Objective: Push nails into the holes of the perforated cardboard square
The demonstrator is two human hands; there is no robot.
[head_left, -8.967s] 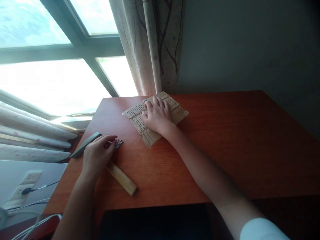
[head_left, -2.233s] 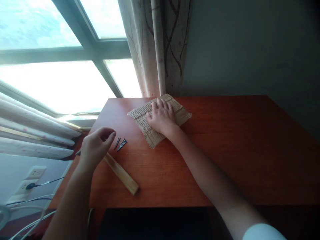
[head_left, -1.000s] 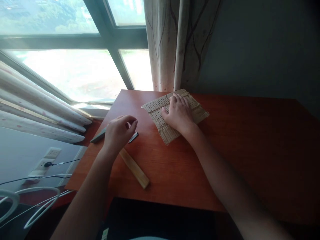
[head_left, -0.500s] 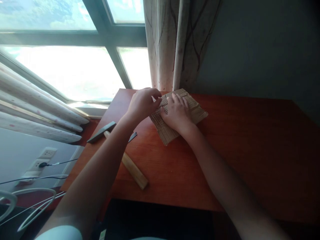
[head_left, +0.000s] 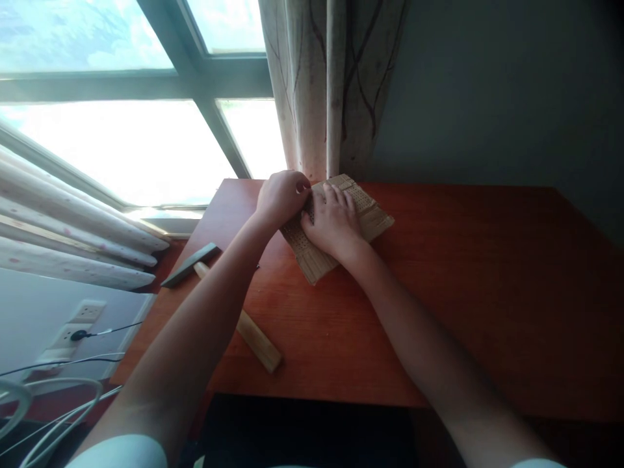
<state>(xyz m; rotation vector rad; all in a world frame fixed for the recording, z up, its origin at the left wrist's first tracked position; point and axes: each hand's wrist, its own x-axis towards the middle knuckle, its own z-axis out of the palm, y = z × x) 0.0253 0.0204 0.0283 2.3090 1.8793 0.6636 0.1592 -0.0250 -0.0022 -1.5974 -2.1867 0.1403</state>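
A piece of corrugated cardboard, dotted with rows of small holes, lies on the wooden table. My right hand rests flat on it, fingers spread. At its far left edge is my left hand, thumb and forefinger curled together in a pinch over the holes. Whatever is between those fingertips, if anything, is too small to make out. Beneath my left forearm lies a pale wooden bar, partly covered by the arm. Its thin end shows beside a grey, flat-sided bar near the table's left edge.
The brown table stretches far to the right. A window and curtains stand behind it. To the left, a wall socket has a plug in it, and white cables hang below.
My left thumb and forefinger have drawn together at the cardboard. Thin dark rods beside my left forearm are now almost wholly hidden by it. The view has shifted slightly.
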